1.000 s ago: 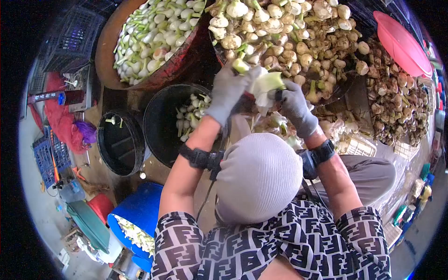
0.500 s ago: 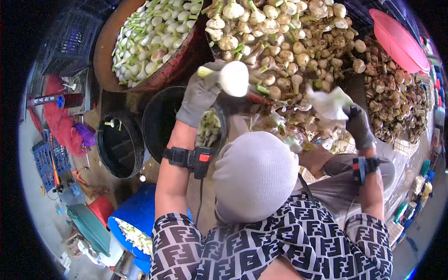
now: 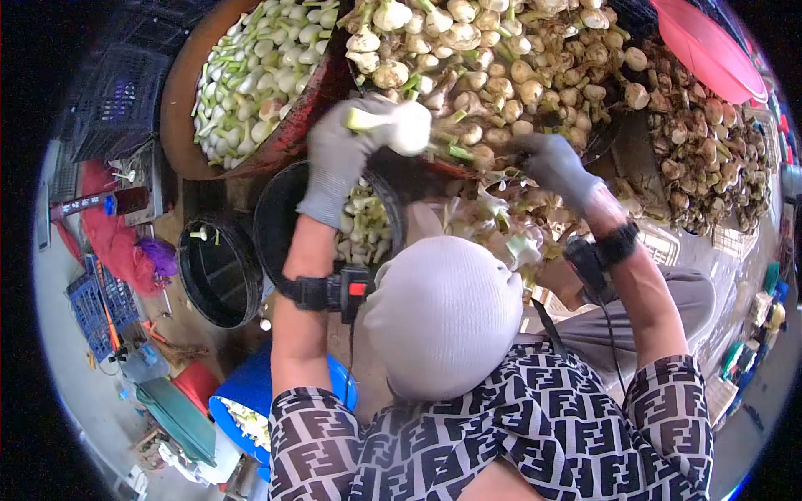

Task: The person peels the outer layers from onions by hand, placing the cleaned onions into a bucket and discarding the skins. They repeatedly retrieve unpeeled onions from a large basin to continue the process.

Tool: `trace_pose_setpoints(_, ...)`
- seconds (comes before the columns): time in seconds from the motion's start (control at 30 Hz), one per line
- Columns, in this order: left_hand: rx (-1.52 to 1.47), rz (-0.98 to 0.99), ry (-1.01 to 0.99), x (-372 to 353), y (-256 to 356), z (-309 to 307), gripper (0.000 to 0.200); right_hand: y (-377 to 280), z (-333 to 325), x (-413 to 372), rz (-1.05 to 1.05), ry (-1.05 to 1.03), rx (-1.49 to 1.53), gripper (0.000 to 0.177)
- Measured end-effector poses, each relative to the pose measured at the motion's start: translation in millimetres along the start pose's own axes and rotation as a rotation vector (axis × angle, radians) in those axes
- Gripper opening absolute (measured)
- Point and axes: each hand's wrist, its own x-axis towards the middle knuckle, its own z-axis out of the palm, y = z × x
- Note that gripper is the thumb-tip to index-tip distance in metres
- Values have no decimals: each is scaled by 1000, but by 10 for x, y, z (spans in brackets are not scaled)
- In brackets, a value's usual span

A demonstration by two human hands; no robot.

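Observation:
My left hand (image 3: 336, 159), in a grey glove, is closed round the green stem of a peeled white garlic bulb (image 3: 410, 129). The bulb sticks out to the right, above a black tub (image 3: 271, 200) with several pale bulbs in it. My right hand (image 3: 561, 171), gloved too, reaches to the near edge of a heap of unpeeled garlic (image 3: 501, 88). Its dark fingertips are blurred against the heap, and no peel shows in it. Below lie loose garlic skins (image 3: 493, 217).
A large reddish-brown basin (image 3: 177, 108) of peeled bulbs stands at the upper left. A second black tub (image 3: 219, 284) is below it, with a blue barrel (image 3: 334, 380) nearer me. A pink basin (image 3: 710, 50) and darker garlic (image 3: 706, 159) lie at the right.
My right hand has let go of the white peel it held and moved left to the unpeeled heap. My left hand keeps the bulb, shifted slightly left.

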Motion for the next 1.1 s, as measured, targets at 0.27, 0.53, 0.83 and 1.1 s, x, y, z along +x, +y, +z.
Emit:
trace_pose_setpoints(0.27, 342, 97, 476, 272, 133, -712, 24, 46, 616, 1004, -296, -288, -570, 28)
trace_pose_setpoints(0.53, 24, -201, 162, -48, -86, -133, 22, 82, 679, 1210, -204, -320, -608, 25)
trace_pose_setpoints(0.83, 478, 263, -95, -171, -102, 493, 63, -44, 366, 652, -34, 25, 493, 24)
trace_pose_setpoints(1.1, 473, 235, -128, -229, -208, 565, 69, -498, 298, 339, -436, 110, 127, 30)
